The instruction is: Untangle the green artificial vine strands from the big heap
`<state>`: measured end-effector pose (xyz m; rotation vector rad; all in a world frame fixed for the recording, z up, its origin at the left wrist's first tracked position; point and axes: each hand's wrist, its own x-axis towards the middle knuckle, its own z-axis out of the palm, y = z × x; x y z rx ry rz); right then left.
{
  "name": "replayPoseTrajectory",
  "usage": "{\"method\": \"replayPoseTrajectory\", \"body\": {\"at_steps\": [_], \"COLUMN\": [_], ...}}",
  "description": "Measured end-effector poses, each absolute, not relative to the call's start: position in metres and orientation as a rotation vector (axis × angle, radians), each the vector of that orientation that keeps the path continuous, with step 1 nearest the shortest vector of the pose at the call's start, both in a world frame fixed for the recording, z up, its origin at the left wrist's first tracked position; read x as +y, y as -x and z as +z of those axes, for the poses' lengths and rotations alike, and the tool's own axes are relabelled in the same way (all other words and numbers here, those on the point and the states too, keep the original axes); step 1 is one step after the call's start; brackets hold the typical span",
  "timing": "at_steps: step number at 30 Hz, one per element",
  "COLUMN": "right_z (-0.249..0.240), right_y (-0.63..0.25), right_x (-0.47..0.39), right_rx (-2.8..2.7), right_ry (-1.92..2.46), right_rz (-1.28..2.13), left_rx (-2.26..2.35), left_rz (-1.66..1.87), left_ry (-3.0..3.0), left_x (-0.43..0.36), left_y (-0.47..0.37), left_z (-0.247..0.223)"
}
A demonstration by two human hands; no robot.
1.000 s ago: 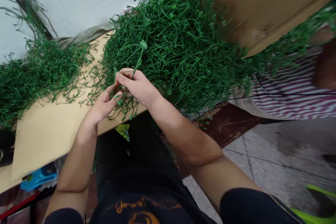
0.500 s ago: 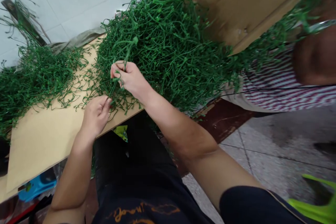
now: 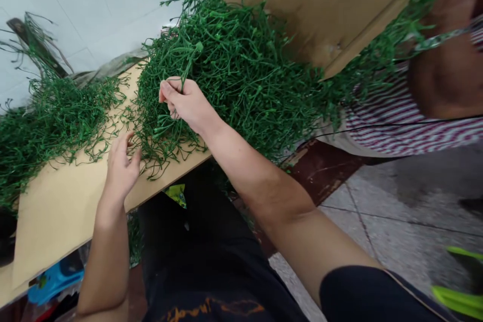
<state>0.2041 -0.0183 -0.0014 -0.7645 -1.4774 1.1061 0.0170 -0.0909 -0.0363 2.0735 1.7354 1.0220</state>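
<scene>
My right hand (image 3: 183,100) is closed round a green plastic stem (image 3: 187,66) whose branching tips stick up above the fist. It is held in front of a big heap of green plastic stems (image 3: 234,55) on the wooden board (image 3: 56,211). My left hand (image 3: 123,163) hovers over the board to the left of the heap, fingers apart and holding nothing. Loose stems (image 3: 156,153) lie on the board between the two hands.
A second pile of green stems (image 3: 56,115) covers the board's left end. An upright brown panel (image 3: 320,5) stands behind the heap. At the right is another person's arm (image 3: 433,80) by a striped garment (image 3: 377,121). Below the board sits a blue plastic item (image 3: 56,279).
My left hand has let go near the right hand, opened its fingers and moved left. My right hand still grips the stem. The view has shifted slightly.
</scene>
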Motion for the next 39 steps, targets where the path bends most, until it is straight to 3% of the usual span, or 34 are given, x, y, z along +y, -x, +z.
{"method": "replayPoseTrajectory", "body": {"at_steps": [6,12,16,21,24,31,39], "right_z": [-0.002,-0.001,-0.011,-0.009,0.004,0.022,0.012], "right_y": [-0.189,-0.194,-0.193,-0.193,-0.213,-0.230,-0.213], "right_x": [-0.025,-0.016,0.002,0.029,0.046,0.026,0.007], "right_rx": [-1.511,-1.474,-1.506,-1.536,-1.420,-1.547,-1.589], "right_ry": [0.752,0.790,0.870,0.951,1.062,0.912,0.866], "right_rz": [1.152,1.120,0.942,0.655,0.498,0.517,0.671], "left_rx": [1.367,1.624,1.494,1.261,1.068,1.781,1.575], "left_rz": [1.201,0.972,0.864,1.102,1.044,0.784,1.309], "left_ry": [-1.936,-2.120,-2.395,-2.431,-2.493,-2.170,-2.209], "left_x": [-0.083,-0.085,-0.103,-0.134,-0.145,-0.091,-0.082], "left_y": [-0.057,-0.066,-0.070,-0.078,-0.075,-0.051,-0.075], "left_z": [-0.029,-0.032,-0.028,-0.020,-0.021,-0.040,-0.015]}}
